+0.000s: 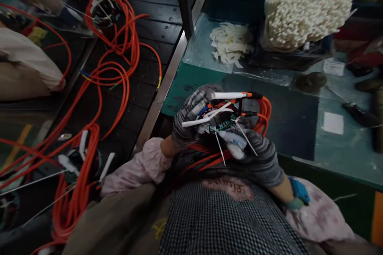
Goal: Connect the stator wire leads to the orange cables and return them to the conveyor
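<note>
Both my hands wear grey striped gloves and hold a round, stator-like wired part (223,126) in front of my apron. My left hand (191,113) wraps round its left side. At the lower right my right hand (261,153) grips it, with fingers partly hidden under the part. White sleeves (229,95) stick out over its top, and two thin white cable ties (220,149) point down towards me. A pale, translucent connector-like piece (235,139) hangs at the front. Coiled orange cable (265,113) runs from the part, behind my right hand and below.
On the green-topped bench lie a pile of cream strips (231,44), a bag of white tubes (311,12) and a dark-handled tool (359,113). Left of the bench's metal edge (161,105), a dark slatted conveyor (155,20) carries similar parts with orange cable coils (131,40). Another person's sleeve (26,55) shows far left.
</note>
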Tool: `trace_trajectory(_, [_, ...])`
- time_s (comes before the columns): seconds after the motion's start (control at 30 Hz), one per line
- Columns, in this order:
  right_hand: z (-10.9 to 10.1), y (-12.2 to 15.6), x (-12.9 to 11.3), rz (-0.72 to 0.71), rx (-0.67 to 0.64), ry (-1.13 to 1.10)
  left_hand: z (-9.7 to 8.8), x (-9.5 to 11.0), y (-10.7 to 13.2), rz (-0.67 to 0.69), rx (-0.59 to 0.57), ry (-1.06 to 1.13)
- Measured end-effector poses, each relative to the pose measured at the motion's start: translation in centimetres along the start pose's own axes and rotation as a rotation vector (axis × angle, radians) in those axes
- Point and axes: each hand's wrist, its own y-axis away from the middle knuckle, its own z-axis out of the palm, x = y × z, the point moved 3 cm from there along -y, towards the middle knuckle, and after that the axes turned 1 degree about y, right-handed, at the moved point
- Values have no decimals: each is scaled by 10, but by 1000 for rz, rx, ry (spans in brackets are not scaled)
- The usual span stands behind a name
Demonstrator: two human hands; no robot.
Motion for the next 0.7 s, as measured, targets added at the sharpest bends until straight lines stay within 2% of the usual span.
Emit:
trace_trajectory(0.1, [-2, -7, -8, -32, 56, 55, -1, 2, 3, 28, -8, -48])
trace_trajectory(0.23, [-5, -17, -14, 6, -4, 34, -1, 5, 5, -25, -31, -104])
trace_trajectory(0.4, [-11, -19, -13, 5, -53, 128, 1, 3, 9, -54, -67, -182])
trace_trajectory(0.53, [-12, -19, -13, 25, -67, 62, 2, 4, 9, 30, -27, -102])
trace_trajectory(0.7, [-15, -17, -10, 4, 1, 116, 1, 9, 4, 3, -36, -68])
